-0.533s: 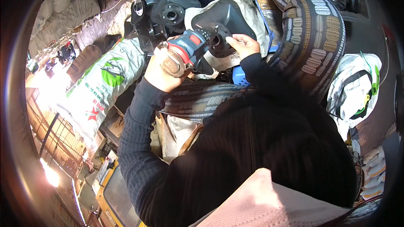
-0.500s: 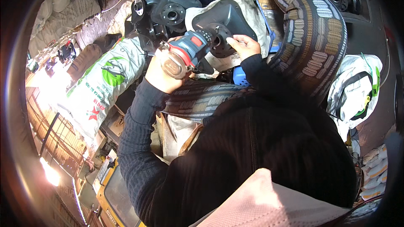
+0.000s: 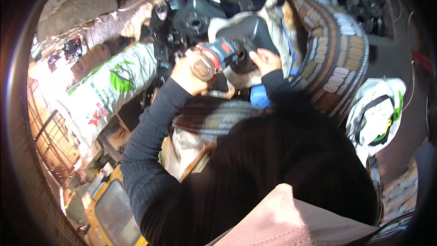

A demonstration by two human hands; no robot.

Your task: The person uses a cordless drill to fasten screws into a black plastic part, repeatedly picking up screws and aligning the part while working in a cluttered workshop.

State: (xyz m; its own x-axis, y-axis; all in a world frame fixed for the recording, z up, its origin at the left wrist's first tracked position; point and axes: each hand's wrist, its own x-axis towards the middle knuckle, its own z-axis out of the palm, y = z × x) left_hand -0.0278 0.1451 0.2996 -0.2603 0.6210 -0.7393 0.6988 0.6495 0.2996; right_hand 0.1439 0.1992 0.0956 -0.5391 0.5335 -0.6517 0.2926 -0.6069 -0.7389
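Observation:
My left hand (image 3: 185,76) is wrapped round a blue, red and black cordless drill (image 3: 220,51). The drill's chuck end points right, at the round hub of a black moulded part (image 3: 256,28). Blur hides whether the tip touches the hub. From the other side, my right hand (image 3: 267,62) has its thumb and fingers closed at the hub's edge. The black part lies on a white cloth (image 3: 272,13), its wide angular body pointing away from me.
Several similar black parts (image 3: 193,16) are heaped beyond and left. A patterned padded roll (image 3: 337,50) curves round the right. White-green sacks (image 3: 114,79) lie left, a white bag (image 3: 373,114) right, a blue plastic piece (image 3: 259,96) near my right wrist.
The whole view has shifted and blurred. Both hands keep their hold, and the drill stays at the black part's hub, with only a slight change of its angle.

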